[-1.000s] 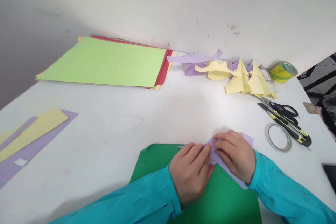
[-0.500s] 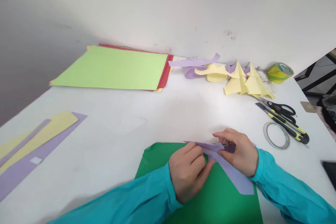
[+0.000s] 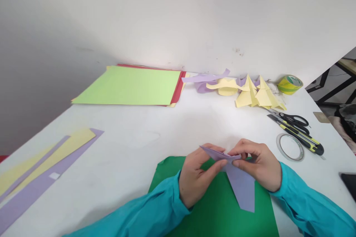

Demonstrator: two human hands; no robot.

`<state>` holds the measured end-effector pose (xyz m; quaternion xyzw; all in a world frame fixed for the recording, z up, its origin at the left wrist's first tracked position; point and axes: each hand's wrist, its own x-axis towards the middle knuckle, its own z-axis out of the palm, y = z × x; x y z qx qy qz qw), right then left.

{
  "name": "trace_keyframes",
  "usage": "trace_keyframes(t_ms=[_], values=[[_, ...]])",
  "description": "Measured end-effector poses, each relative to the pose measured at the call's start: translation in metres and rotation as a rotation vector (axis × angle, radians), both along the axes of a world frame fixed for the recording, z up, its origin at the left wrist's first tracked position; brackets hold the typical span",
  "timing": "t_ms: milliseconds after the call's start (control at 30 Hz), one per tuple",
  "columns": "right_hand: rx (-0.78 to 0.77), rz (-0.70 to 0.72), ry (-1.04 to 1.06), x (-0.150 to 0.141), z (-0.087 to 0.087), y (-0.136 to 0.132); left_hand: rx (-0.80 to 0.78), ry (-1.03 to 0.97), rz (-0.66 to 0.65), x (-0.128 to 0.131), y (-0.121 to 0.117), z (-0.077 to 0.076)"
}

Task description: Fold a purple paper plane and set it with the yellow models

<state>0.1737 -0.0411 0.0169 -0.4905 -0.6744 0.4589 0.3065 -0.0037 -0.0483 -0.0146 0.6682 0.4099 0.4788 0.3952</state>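
Observation:
A folded piece of purple paper (image 3: 241, 189) is held between both hands above a green sheet (image 3: 211, 211). My left hand (image 3: 198, 176) pinches its pointed left part, thumb on the near side and fingers behind. My right hand (image 3: 257, 161) is closed on the upper right of the folds with thumb and forefinger. One flat flap hangs down toward me from between the hands. Part of the folds is hidden by the fingers.
Coloured sheets (image 3: 133, 85) are stacked by the wall. Folded yellow paper shapes (image 3: 246, 96) and yellow tape (image 3: 290, 84) stand at back right, near scissors (image 3: 294, 120), a utility knife (image 3: 299, 135) and a tape roll (image 3: 279, 148). Paper strips (image 3: 55, 172) lie left.
My left fingers have shifted from over the paper to behind it, thumb in front. The purple paper has turned, its flap hanging more steeply. The camera view has tilted up slightly.

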Motion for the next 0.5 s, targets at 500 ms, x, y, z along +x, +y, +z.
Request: trace_keyframes(t_ms=[500], values=[[-0.117,-0.097,0.172,-0.012,-0.002,-0.006,-0.464,-0.271,-0.174,0.008,0.014,0.023]])
